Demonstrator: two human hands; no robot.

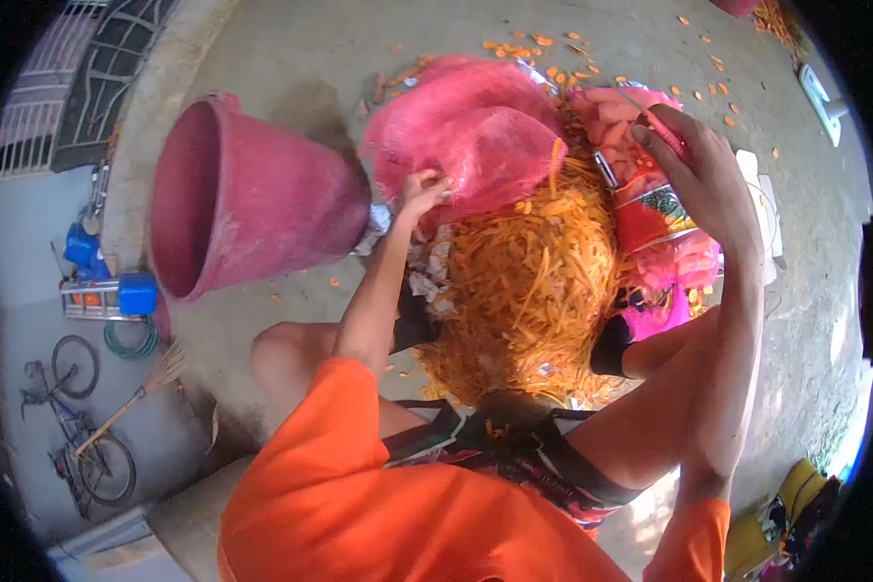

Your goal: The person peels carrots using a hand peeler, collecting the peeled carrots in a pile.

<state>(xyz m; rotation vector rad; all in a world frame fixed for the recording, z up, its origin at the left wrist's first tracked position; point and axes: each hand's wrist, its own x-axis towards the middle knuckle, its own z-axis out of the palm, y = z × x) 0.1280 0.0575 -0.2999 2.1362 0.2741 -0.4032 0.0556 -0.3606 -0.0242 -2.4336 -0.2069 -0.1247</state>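
Left hand [423, 190]: fingers curled shut on the lower edge of a pink woven mesh sack [466, 136], bulging, coarse net texture, lying on the ground just above the hand. Right hand [700, 175]: closed around a slim pinkish-handled tool with a metal ferrule [607, 169]; blade type cannot be told. Hand sits on top of a second pink mesh bag holding pale peeled carrots [619, 109] and a red printed wrapper [656, 215].

Between and below the two grips: large loose heap of orange carrot shreds [529, 291], thin, stringy, tangled, piled over crumpled plastic sheeting. The heap covers the ground between the person's knees and hides whatever lies under it.

Left of the left hand: dull pink plastic bucket [252, 199], tipped on its side, mouth facing left, just beside the sack.

Beyond the sack: scattered orange carrot bits [529, 44] on grey concrete floor [291, 58]. Far left, lower level: bicycle [78, 427], straw broom [136, 398].
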